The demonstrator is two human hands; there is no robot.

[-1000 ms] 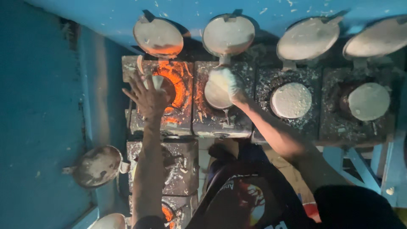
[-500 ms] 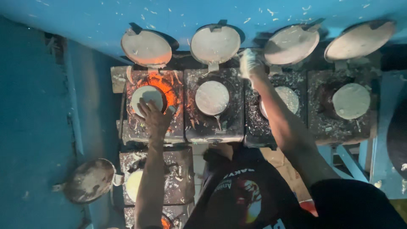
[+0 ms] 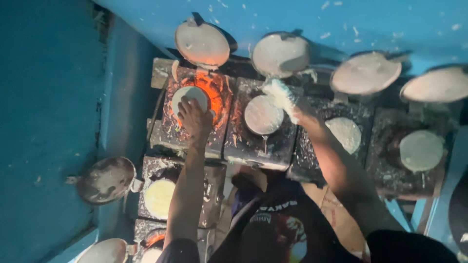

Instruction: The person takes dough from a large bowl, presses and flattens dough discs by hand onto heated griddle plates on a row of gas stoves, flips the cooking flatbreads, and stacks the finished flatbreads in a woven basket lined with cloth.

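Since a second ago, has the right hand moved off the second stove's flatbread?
Yes. The batter-coated right hand has gone from the middle of the flatbread up to its far right edge, below that stove's raised lid.

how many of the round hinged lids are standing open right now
6 in view: four in the back row against the blue wall, at and; two on the left, at and, cut off by the bottom edge. More may lie outside the frame.

left hand (image 3: 195, 117): covers lower edge of flat round bread (image 3: 187, 95) | right hand (image 3: 282, 97): batter-coated, fingers blurred | bottom burner (image 3: 153, 243): cut off by lower edge | far-right lid (image 3: 436, 84): cut off by right edge
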